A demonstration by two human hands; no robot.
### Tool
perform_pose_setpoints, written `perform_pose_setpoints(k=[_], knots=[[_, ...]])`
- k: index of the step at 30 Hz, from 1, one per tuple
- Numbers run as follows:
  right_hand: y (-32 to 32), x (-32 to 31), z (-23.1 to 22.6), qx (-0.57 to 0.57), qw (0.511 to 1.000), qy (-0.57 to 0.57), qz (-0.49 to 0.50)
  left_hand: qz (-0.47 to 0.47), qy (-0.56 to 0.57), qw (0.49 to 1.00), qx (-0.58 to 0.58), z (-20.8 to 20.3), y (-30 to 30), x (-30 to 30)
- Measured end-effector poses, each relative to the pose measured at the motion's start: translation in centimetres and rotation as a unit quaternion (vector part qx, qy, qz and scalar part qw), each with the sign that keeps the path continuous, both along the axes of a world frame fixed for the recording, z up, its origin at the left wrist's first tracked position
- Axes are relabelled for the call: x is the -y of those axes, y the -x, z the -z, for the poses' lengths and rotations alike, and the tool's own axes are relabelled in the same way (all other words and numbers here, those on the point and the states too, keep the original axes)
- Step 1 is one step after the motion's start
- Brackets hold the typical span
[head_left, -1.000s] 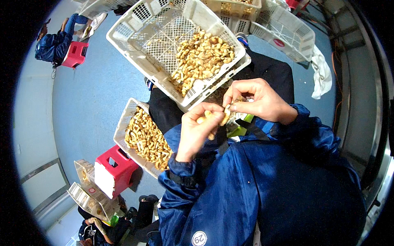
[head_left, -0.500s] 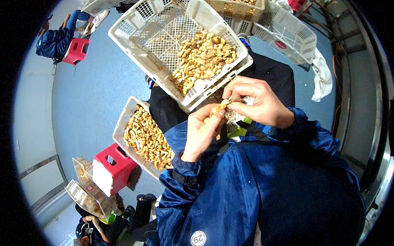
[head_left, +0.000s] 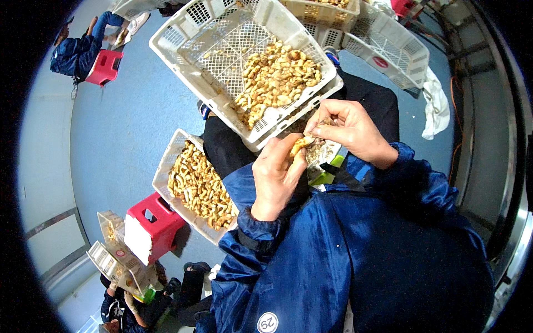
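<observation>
Over my lap my left hand [head_left: 279,173] pinches a small yellow-brown mushroom [head_left: 300,145] between thumb and fingers. Close beside it, my right hand [head_left: 351,133] is closed in a pinch; whatever its fingertips hold is too small to make out. Beyond my hands, a white plastic crate [head_left: 195,53] is stacked on another and holds a heap of pale mushrooms [head_left: 280,75] toward its near right side. Below my fingers, partly hidden, is a white container [head_left: 331,151] with small scraps and a bright green edge.
Left of my knee stands a second crate [head_left: 161,176] full of browner mushrooms. A red stool [head_left: 154,225] is beside it. More crates [head_left: 388,47] stand at the far right, with a white cloth [head_left: 436,108] hanging there. Co-workers sit at far left [head_left: 75,55] and lower left [head_left: 125,311].
My right fingertips have drawn slightly up and away from the mushroom in my left hand. My left hand has turned a little. The lower-left co-worker's hands have moved apart.
</observation>
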State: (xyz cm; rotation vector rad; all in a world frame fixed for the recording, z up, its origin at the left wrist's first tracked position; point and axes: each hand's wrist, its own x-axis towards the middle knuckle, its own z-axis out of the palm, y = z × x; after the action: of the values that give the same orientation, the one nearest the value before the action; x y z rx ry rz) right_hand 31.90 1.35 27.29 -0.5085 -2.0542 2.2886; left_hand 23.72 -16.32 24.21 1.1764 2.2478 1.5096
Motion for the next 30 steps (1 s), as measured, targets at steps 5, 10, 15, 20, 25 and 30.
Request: perform_pose_setpoints(k=[5, 10, 15, 20, 25, 30], knots=[[0.2, 0.5, 0.0, -0.046, 0.997, -0.053, -0.014, -0.004, 0.001, 1.0, 0.005, -0.7, 0.2, 0.3], [0.3, 0.7, -0.1, -0.014, 0.999, -0.041, 0.002, -0.007, -0.074, 0.915, 0.397, -0.9, 0.7, 3.4], [0.5, 1.2, -0.5, -0.035, 0.986, -0.158, -0.03, -0.161, -0.383, 0.735, 0.536, 1.1, 4.1, 12.7], [1.5, 2.8, 0.0, 0.002, 0.986, -0.144, -0.082, -0.201, -0.405, 0.615, 0.646, 4.7, 3.2, 15.5], [1.8, 4.3, -0.6, -0.003, 0.983, -0.156, -0.1, -0.067, -0.324, 0.665, 0.67, 2.9, 1.2, 9.5], [0.8, 4.1, -1.0, -0.003, 0.982, -0.177, -0.059, -0.016, -0.278, 0.739, 0.614, 1.6, 1.3, 6.5]])
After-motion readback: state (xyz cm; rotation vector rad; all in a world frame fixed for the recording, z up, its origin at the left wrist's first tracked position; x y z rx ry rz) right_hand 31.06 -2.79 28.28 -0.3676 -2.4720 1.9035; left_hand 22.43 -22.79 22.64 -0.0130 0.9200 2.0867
